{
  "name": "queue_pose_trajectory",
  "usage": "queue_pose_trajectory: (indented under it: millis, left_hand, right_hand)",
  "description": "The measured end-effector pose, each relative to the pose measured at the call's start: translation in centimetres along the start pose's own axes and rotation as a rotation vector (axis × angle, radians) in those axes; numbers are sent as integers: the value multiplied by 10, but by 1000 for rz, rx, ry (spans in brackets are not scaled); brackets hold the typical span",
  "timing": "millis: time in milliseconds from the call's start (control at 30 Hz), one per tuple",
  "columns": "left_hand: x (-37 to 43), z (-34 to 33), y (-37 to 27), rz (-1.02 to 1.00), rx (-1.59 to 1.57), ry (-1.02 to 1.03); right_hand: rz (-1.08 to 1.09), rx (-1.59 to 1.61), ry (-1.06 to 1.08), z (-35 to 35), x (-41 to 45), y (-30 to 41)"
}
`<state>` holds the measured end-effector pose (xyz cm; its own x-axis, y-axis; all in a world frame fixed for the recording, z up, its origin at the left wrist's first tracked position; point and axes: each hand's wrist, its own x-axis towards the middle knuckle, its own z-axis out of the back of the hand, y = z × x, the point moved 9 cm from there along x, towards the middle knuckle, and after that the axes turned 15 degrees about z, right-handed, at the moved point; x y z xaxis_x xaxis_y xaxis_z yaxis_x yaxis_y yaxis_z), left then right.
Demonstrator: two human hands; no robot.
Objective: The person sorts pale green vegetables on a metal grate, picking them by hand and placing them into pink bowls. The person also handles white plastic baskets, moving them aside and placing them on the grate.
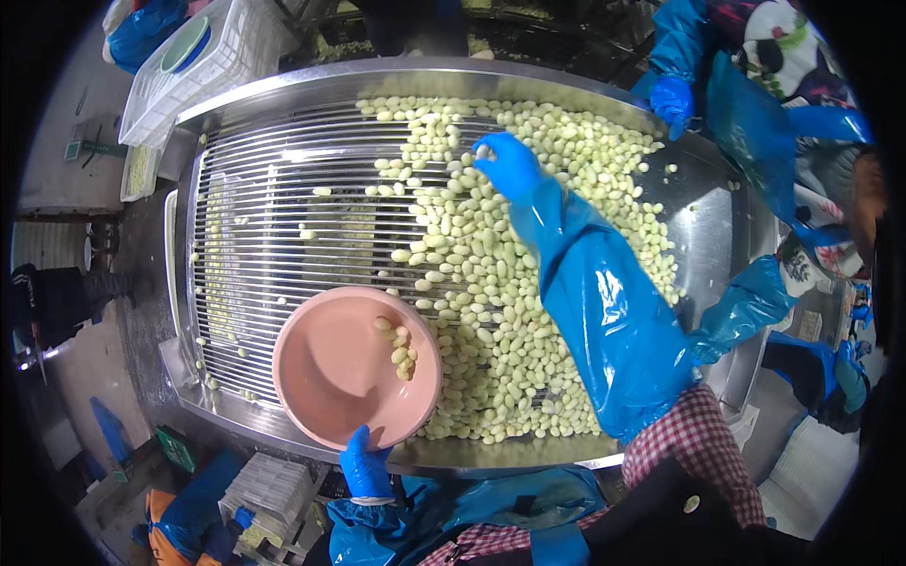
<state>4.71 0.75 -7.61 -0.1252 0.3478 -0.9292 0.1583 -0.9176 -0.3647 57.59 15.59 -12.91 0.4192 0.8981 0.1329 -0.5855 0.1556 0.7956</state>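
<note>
My left hand (367, 463), in a blue glove, grips the near rim of a pink plastic bowl (325, 354). The bowl sits over the front of a steel bar table (283, 247), tilted towards me, with several pale oval pieces (400, 352) against its right inner wall. My right hand (508, 168), also gloved in blue, reaches over a spread of pale green oval produce (495, 297), apparently fruit. A small pale piece (483, 152) shows between its thumb and forefinger. My blue plastic sleeve hides part of the spread.
A co-worker's gloved hand (671, 105) rests near the table's far right corner. Another blue-sleeved arm (750, 301) comes in from the right, its hand hidden. A white plastic crate (219, 64) holding a green basin (185, 44) stands beyond the far left corner. A raised steel rim (439, 67) borders the table.
</note>
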Motion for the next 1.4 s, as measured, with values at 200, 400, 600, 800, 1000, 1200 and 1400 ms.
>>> queue_pose_trajectory:
  millis: [200, 400, 600, 800, 1000, 1200, 1400]
  left_hand:
    - [-18, -2, -12, -44, 30, 112]
    - [-14, 13, -25, -48, 181, 161]
    - [30, 39, -42, 47, 236, 158]
    - [69, 33, -62, 65, 254, 299]
    - [89, 19, -63, 69, 416, 378]
    - [68, 1, -65, 127, 503, 419]
    - [58, 7, -79, 131, 465, 456]
  right_hand:
    - [-345, 272, -117, 23, -140, 35]
    - [-465, 282, 48, 4, -325, 63]
    - [-487, 326, 89, -12, -457, 91]
    - [-408, -291, 192, -8, -469, 103]
    - [-313, -666, 524, -51, -452, 91]
    - [-163, -657, 849, -100, -440, 65]
    - [-977, 506, 72, -87, -468, 82]
